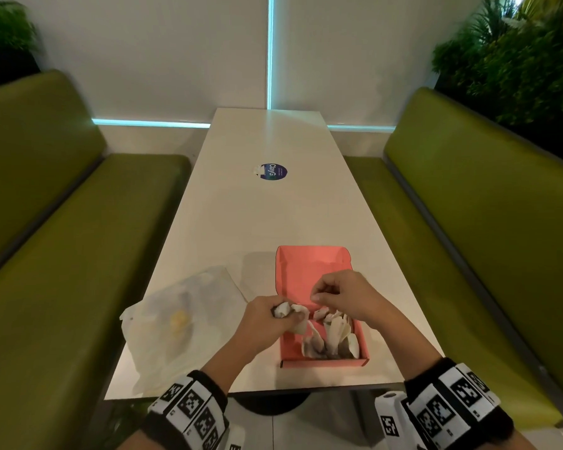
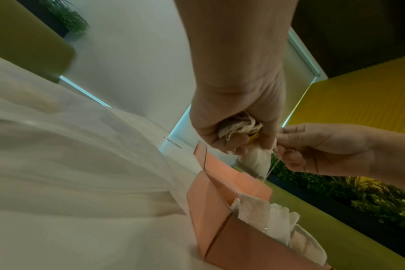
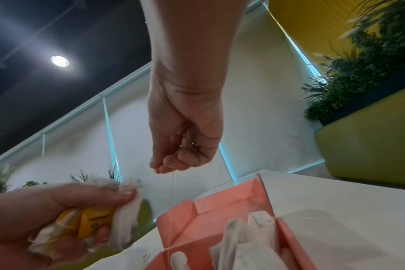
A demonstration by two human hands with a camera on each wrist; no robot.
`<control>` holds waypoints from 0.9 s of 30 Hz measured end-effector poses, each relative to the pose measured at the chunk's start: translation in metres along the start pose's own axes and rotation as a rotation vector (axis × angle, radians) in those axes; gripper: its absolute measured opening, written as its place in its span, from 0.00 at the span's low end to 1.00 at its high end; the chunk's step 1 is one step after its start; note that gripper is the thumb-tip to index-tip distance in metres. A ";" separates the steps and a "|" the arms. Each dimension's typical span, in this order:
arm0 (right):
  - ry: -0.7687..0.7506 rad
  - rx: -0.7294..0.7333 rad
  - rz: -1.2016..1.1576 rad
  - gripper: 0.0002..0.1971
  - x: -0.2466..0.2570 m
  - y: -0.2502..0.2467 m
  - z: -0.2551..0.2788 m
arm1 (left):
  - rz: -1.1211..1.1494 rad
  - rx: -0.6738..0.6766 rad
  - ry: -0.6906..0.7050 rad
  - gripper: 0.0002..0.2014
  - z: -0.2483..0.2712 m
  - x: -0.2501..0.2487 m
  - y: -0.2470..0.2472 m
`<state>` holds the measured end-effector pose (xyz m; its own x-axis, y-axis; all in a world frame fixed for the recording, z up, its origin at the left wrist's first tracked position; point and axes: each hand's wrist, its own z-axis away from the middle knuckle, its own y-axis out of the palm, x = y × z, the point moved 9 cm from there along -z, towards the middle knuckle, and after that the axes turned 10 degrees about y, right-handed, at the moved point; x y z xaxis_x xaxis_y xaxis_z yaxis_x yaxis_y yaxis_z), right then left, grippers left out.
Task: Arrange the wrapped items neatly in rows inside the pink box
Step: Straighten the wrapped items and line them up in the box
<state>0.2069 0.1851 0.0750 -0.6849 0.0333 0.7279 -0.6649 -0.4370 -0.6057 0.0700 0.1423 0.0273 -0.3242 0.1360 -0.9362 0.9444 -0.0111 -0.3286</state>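
Two hands over pink box (image 1: 306,271): left hand (image 1: 267,316) fingers clench a bunch of tea bags (image 1: 290,311); right hand (image 1: 342,295) fingertips pinch a string (image 3: 172,184) hanging toward the box's empty far half, just below.

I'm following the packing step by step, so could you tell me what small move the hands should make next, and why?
Probably draw one bag free by its string and stand it in the pink box. The left hand grips a bunch of wrapped items, the right hand pinches a thin string over the box, and the far part of the box looks unfilled.
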 end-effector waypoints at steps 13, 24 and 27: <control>-0.081 -0.010 0.231 0.12 0.014 0.014 0.005 | 0.069 0.032 -0.031 0.20 0.002 -0.003 0.001; -0.066 -0.028 0.248 0.03 0.011 0.032 -0.024 | -0.239 -0.131 -0.166 0.14 0.012 0.033 -0.027; -0.049 0.013 0.327 0.04 0.007 0.044 -0.033 | -0.318 -0.067 -0.206 0.20 0.019 0.043 -0.018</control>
<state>0.1634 0.1964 0.0428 -0.8460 -0.1537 0.5106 -0.4082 -0.4293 -0.8056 0.0377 0.1298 -0.0093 -0.5991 -0.0801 -0.7967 0.7944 0.0650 -0.6039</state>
